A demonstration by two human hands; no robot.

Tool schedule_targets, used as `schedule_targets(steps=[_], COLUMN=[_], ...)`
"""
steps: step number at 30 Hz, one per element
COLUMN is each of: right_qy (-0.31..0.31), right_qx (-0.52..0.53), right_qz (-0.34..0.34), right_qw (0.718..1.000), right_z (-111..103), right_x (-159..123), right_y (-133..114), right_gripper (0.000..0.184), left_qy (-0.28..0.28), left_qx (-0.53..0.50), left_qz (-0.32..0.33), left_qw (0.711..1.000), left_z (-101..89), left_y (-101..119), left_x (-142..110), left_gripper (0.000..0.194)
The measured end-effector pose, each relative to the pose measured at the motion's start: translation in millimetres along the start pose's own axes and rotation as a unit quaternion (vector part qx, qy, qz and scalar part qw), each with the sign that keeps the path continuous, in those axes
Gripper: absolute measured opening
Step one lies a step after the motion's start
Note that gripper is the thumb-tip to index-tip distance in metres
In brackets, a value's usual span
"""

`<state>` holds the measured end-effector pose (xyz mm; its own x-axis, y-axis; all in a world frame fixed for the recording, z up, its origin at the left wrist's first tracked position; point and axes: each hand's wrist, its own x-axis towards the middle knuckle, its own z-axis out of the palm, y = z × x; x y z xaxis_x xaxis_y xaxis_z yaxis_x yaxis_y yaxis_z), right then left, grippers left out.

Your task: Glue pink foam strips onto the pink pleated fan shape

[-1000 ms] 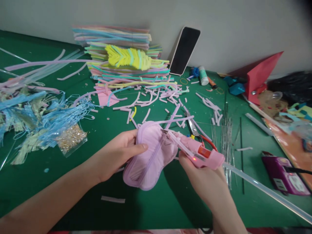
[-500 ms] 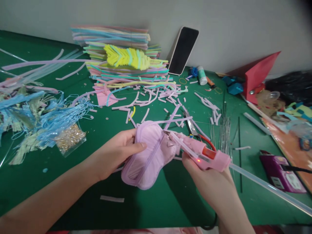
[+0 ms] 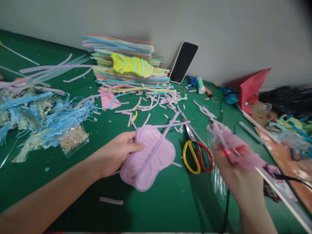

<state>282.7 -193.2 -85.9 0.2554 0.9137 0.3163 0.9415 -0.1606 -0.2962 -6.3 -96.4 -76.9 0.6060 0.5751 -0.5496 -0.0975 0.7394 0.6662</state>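
A flat, lobed lilac piece with a raised rim and a central rib (image 3: pixel 158 159) is over the near middle of the green table (image 3: pixel 156 214). The left hand (image 3: pixel 118 152) has its grip closed on the piece's left edge, thumb on top. Two thin lilac strips cross at its far edge. Just right lie metal scissors with one yellow and one red handle (image 3: pixel 192 136). Beyond them, the right hand's (image 3: pixel 240 178) grip is wrapped around a blurred pink glue gun (image 3: pixel 231 144), its nozzle apart from the piece. Farther back stands a tilted, dark-screened phone (image 3: pixel 185 61).
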Motion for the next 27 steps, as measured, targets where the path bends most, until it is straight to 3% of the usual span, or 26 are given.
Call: schedule_targets(steps=[3, 8, 12, 14, 18, 24, 27], right_qy=[0.025, -0.035, -0.025, -0.005, 0.028, 0.067, 0.056], right_qx=[-0.032, -0.022, -0.008, 0.077, 0.085, 0.084, 0.101], right_qz=[0.001, -0.054, -0.059, -0.050, -0.177, -0.240, -0.226], right_qw=[0.999, 0.998, 0.998, 0.996, 0.980, 0.965, 0.967], right_z=[13.7, 30.6, 11.8, 3.0, 9.0, 28.2, 25.9], right_x=[21.8, 42.1, 38.5, 35.1, 36.8, 42.4, 36.3], right_y=[26.6, 41.2, 9.0, -17.5, -58.9, -73.0, -76.4], right_gripper=[0.048, 0.046, 0.050, 0.058, 0.052, 0.013, 0.011], left_qy=[0.020, 0.012, 0.015, 0.013, -0.001, 0.008, 0.015], left_qx=[-0.024, -0.038, -0.046, -0.045, -0.041, -0.029, -0.001], left_qz=[0.003, 0.020, 0.012, 0.011, 0.011, 0.004, 0.004], left_qw=[0.999, 0.999, 0.999, 0.999, 0.999, 1.000, 1.000], left_z=[-1.8, -4.1, -2.3, -1.0, 0.3, 1.6, 2.8], left_y=[2.2, 4.4, 5.6, 5.7, 5.2, 6.6, 6.3], left_x=[1.6, 0.2, -1.4, -1.6, -1.6, -2.5, -2.7], left_gripper=[0.031, 0.029, 0.030, 0.030, 0.030, 0.030, 0.032])
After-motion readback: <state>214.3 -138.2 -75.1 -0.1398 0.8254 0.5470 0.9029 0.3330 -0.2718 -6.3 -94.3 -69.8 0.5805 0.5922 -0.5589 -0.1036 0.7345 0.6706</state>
